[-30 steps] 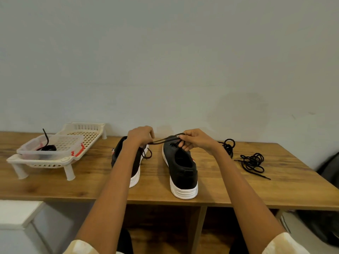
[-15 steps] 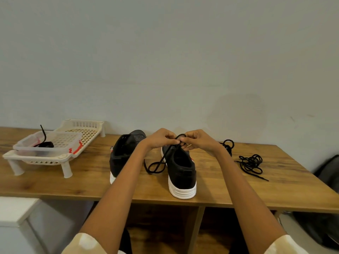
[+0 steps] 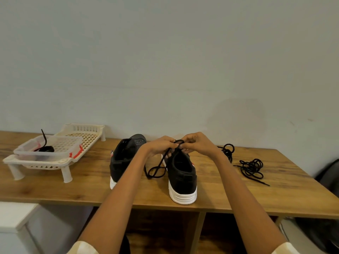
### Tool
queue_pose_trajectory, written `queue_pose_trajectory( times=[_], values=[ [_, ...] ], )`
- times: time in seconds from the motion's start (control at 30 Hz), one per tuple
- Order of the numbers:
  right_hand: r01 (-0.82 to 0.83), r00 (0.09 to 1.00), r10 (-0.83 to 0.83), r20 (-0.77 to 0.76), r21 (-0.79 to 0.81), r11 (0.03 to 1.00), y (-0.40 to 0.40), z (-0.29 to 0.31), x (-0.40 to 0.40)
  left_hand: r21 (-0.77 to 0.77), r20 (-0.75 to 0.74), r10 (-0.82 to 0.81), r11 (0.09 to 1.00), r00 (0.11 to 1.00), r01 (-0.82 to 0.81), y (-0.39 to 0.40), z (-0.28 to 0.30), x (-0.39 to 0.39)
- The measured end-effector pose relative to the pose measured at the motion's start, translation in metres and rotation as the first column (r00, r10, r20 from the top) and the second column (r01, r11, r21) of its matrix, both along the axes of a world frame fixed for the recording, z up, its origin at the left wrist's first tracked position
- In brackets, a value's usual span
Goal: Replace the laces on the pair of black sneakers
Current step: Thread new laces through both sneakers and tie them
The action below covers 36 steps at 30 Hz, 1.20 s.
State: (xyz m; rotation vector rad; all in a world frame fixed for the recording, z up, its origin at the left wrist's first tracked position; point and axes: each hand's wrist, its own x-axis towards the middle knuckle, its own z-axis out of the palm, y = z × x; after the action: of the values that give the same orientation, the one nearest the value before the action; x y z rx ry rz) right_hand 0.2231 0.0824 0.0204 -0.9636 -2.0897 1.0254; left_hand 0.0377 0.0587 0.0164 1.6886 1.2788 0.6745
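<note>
Black lace [image 3: 158,168] is pinched by both hands, left hand [image 3: 160,146] and right hand [image 3: 197,145], above the right sneaker [image 3: 181,177] (probably to thread its holes).

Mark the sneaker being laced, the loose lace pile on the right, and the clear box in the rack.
right sneaker [image 3: 182,177]: head view, black heel panel.
loose lace pile [image 3: 252,166]: head view, middle of tangle.
clear box [image 3: 60,146]: head view, its bare floor.

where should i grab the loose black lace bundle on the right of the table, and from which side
Take the loose lace bundle by its straight tail, which juts toward the front right, coming from above and the right. The tail lies clear of the coils on the bare table, so pinching there probably avoids snagging loops.
</note>
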Motion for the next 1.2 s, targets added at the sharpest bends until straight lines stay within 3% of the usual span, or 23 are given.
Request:
queue_pose_trajectory(
  times=[0.07,0.13,0.2,0.23,0.37,0.5,0.6,0.7,0.8,0.93,1.13,1.2],
  values=[
    [-0.014,0.999,0.012,-0.039,-0.033,0.999,-0.002,-0.001,0.003,-0.027,0.093,-0.046,0.998,0.995,0.049,-0.003,0.003,-0.008],
    [-0.039,0.996,0.033,-0.080,-0.074,0.996,-0.003,-0.003,0.005,-0.060,0.306,-0.102,0.990,0.947,0.126,-0.007,0.009,-0.022],
    [-0.057,0.994,0.047,-0.095,-0.100,0.993,-0.002,-0.003,0.007,-0.064,0.457,-0.061,0.993,0.888,0.101,-0.011,0.017,-0.035],
    [-0.060,0.995,0.051,-0.092,-0.105,0.993,-0.002,-0.003,0.007,-0.052,0.460,-0.028,0.997,0.888,0.059,-0.012,0.020,-0.039],
    [-0.062,0.994,0.051,-0.092,-0.121,0.991,-0.002,-0.003,0.006,-0.038,0.124,-0.020,0.999,0.992,0.025,-0.015,0.018,-0.034],
    [-0.051,0.995,0.042,-0.088,-0.105,0.993,-0.002,-0.004,0.006,0.138,-0.178,-0.014,0.990,0.984,0.039,-0.008,0.010,-0.012],
    [-0.044,0.998,0.039,-0.059,-0.080,0.996,-0.002,-0.004,0.006,0.209,-0.128,0.019,0.978,0.992,0.008,-0.002,0.003,-0.004],
    [-0.030,1.000,0.030,-0.005,-0.025,0.999,0.002,-0.003,0.006,0.157,-0.074,0.030,0.987,0.997,-0.018,-0.001,0.000,-0.002],
    [0.075,0.994,-0.089,0.068,0.180,0.981,0.008,-0.007,0.002,0.086,-0.031,0.046,0.995,0.998,-0.044,-0.002,0.001,0.000],
    [0.155,0.977,-0.203,0.070,0.426,0.892,0.004,-0.010,-0.011,-0.038,0.133,0.070,0.997,0.989,-0.066,-0.005,0.001,-0.004],
    [0.174,0.978,-0.210,0.010,0.525,0.833,0.005,-0.015,-0.017,0.053,-0.063,0.055,0.997,0.997,-0.051,-0.003,-0.003,0.000],
    [0.153,0.981,-0.195,0.021,0.539,0.828,0.005,-0.015,-0.017,0.072,-0.075,0.140,0.988,0.987,-0.135,0.004,-0.012,0.007]
  ],
)
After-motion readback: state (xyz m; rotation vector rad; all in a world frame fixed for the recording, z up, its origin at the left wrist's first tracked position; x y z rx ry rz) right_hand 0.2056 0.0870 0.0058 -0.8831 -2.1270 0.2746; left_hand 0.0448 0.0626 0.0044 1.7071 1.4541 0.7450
